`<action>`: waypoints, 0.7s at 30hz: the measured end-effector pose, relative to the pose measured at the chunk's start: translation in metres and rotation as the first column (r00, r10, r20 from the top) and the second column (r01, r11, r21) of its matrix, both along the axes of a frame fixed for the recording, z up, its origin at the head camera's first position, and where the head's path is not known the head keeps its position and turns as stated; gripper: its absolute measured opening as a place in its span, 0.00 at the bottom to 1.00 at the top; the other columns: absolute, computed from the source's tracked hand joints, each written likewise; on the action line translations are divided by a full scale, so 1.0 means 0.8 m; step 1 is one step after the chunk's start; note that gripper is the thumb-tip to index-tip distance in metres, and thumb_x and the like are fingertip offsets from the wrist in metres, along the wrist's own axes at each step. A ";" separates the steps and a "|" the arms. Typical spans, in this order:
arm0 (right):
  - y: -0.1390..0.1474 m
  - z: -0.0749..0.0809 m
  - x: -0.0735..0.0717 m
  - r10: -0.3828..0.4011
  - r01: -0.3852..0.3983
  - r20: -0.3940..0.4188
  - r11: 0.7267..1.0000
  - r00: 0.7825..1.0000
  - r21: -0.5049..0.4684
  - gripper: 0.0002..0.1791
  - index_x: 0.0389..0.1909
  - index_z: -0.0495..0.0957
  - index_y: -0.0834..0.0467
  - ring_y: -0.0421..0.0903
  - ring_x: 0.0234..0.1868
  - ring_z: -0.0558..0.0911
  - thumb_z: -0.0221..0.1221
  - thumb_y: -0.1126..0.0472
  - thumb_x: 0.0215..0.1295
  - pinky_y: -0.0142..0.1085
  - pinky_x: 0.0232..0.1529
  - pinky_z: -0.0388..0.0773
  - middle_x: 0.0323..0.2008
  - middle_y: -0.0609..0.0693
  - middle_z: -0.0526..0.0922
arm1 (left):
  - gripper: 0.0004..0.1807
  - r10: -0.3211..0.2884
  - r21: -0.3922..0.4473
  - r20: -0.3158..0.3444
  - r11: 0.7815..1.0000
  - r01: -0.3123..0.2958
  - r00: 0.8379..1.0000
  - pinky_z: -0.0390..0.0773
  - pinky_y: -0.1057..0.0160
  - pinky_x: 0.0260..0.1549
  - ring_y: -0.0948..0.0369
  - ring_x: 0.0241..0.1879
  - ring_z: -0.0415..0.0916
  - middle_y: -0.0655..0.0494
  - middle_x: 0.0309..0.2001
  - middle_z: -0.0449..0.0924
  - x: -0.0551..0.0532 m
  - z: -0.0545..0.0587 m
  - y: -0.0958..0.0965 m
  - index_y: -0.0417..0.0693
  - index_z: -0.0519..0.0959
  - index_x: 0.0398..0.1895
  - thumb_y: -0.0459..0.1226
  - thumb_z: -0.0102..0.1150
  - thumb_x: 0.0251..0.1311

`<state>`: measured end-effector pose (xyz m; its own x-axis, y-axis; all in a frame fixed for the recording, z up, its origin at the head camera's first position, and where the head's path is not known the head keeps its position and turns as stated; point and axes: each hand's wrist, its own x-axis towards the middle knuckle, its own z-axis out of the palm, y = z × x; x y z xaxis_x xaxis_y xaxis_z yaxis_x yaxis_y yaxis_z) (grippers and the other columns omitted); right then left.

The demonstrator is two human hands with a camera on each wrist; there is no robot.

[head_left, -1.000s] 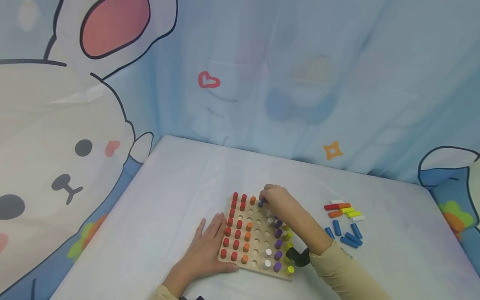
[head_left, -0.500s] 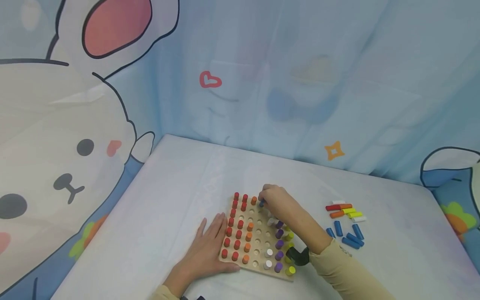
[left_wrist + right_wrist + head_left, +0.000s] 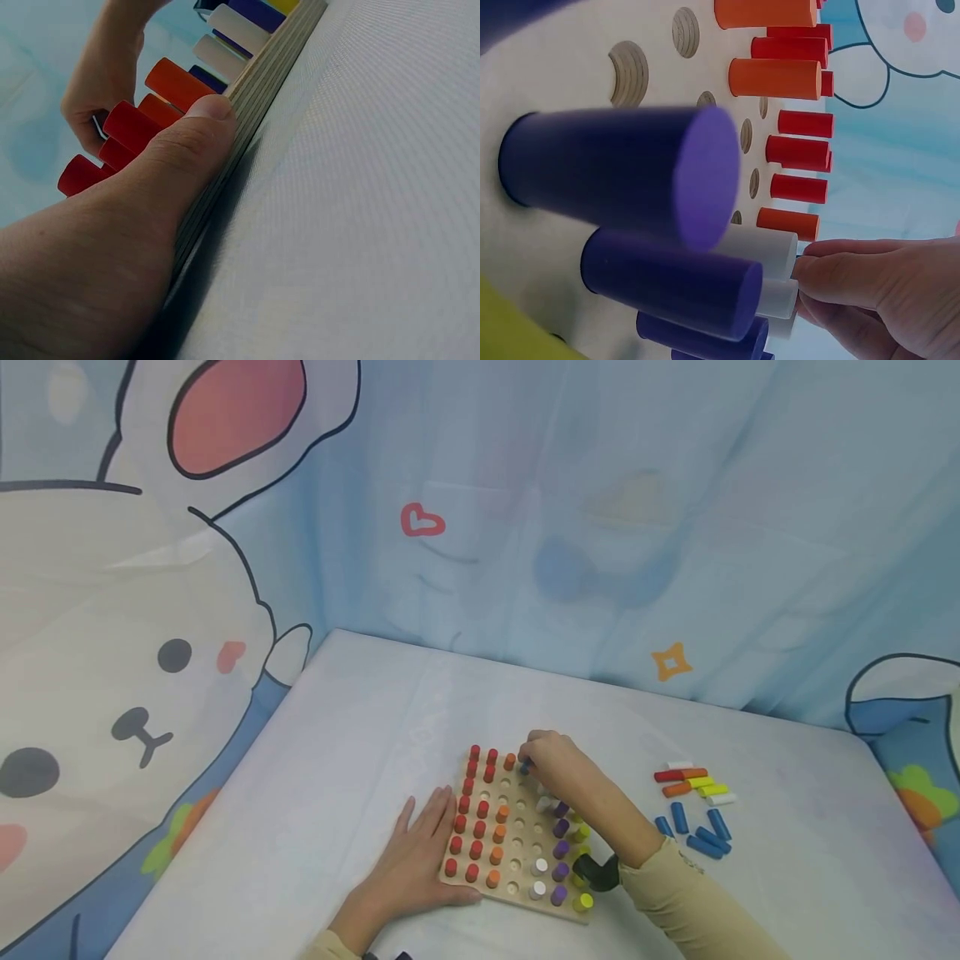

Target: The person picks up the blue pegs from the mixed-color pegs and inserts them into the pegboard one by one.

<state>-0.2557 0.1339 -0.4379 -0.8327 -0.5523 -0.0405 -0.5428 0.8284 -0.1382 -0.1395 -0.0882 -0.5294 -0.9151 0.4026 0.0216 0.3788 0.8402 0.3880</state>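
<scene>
Pegboard [image 3: 527, 846] touched by straight-fingered left hand [image 3: 417, 858]; right hand [image 3: 558, 766] pinches 1 blue peg [image 3: 525, 768], which could jam if tilted.

The bench [image 3: 375, 710] has a white, finely woven cover, and its far-left corner sits at about eleven o'clock. On it, towards six o'clock, lies a pale wooden pegboard [image 3: 528, 837], with a dark shadow along its layered near edge. Near three o'clock from the board, and well apart from it, pegs lie on their sides: a mixed cluster of two white pegs [image 3: 721, 799], one red peg [image 3: 668, 776], two orange pegs [image 3: 677, 789] and two yellow pegs [image 3: 713, 791]. Just beside that cluster, at six o'clock, are what look like five blue pegs [image 3: 679, 817], though a forearm [image 3: 637, 827] partly hides one.
</scene>
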 end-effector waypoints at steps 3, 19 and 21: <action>0.000 0.000 0.000 -0.003 0.003 -0.001 1.000 1.000 -0.001 0.05 0.34 0.85 0.61 0.45 0.34 0.82 0.64 0.70 0.56 0.32 0.36 0.82 0.33 0.51 0.82 | 0.70 -0.001 0.000 0.000 1.000 0.001 1.000 0.36 0.46 0.72 0.59 0.76 0.35 0.53 0.77 0.37 0.000 0.001 0.001 0.45 0.41 0.76 0.81 0.45 0.37; 0.005 0.007 0.007 -0.055 0.056 0.027 0.997 0.998 -0.053 0.10 0.39 0.84 0.59 0.48 0.41 0.83 0.65 0.68 0.56 0.37 0.43 0.82 0.38 0.52 0.82 | 0.70 0.000 -0.004 0.012 1.000 0.001 1.000 0.35 0.45 0.72 0.60 0.76 0.35 0.54 0.77 0.37 0.001 0.001 0.002 0.46 0.41 0.76 0.81 0.44 0.37; 0.007 0.011 0.009 -0.068 0.069 0.022 0.996 0.997 -0.062 0.10 0.40 0.84 0.59 0.50 0.43 0.83 0.65 0.67 0.56 0.39 0.45 0.82 0.40 0.52 0.83 | 0.70 0.001 -0.001 0.015 1.000 -0.001 1.000 0.35 0.45 0.72 0.59 0.76 0.35 0.54 0.77 0.38 0.000 0.001 0.002 0.46 0.42 0.76 0.81 0.44 0.37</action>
